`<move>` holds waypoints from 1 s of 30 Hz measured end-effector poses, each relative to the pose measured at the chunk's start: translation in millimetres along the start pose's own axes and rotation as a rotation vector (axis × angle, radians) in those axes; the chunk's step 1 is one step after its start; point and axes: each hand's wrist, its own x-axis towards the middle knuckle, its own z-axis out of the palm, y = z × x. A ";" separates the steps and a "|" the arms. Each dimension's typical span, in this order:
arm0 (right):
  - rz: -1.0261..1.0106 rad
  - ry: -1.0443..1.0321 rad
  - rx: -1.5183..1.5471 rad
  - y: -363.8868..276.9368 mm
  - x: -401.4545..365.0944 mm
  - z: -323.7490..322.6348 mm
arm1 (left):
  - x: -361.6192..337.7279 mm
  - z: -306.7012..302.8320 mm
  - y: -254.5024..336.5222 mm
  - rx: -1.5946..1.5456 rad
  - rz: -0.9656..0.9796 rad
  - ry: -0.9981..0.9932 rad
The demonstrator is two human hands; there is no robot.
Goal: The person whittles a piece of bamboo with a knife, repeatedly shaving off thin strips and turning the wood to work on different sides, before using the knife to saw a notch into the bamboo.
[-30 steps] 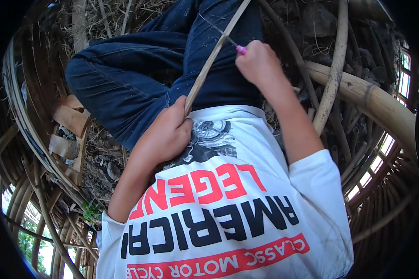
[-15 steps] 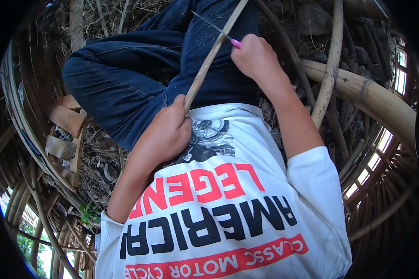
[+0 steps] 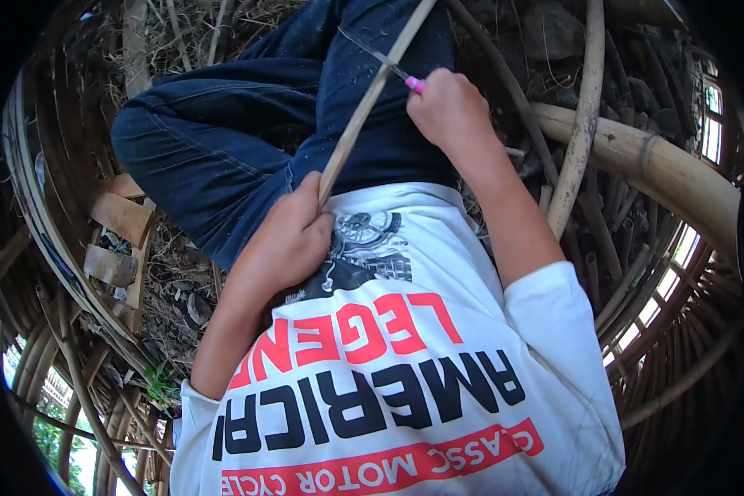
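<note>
My left hand (image 3: 293, 231) is closed around the lower end of a long, pale bamboo strip (image 3: 357, 126), close to my waist. From there the strip slants up and to the right across my thigh and past the top edge of view. In my right hand (image 3: 450, 103) is a knife (image 3: 386, 62) with a pink handle, most of which the fingers hide. Its thin blade crosses the strip and points up and left, touching or nearly touching the wood.
My legs in dark jeans (image 3: 215, 132) are folded in front of me. A thick bamboo pole (image 3: 670, 169) and a thinner pole (image 3: 585, 124) lie to the right. Several flat wood pieces (image 3: 120, 217) lie at left. Bamboo slats curve around both sides.
My right hand and the knife have shifted very slightly, with a bit more of the pink handle showing. The bamboo strip and my left hand have moved a little to the left.
</note>
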 end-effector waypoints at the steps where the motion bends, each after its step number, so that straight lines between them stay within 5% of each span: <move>1: -0.014 0.005 0.006 -0.5 -2.6 -0.5 | -2.1 -0.5 -0.8 0.004 -0.001 0.015; 30: 0.068 0.118 -0.076 14.3 79.0 -9.5 | -5.5 -4.8 1.1 -0.011 -0.041 -0.031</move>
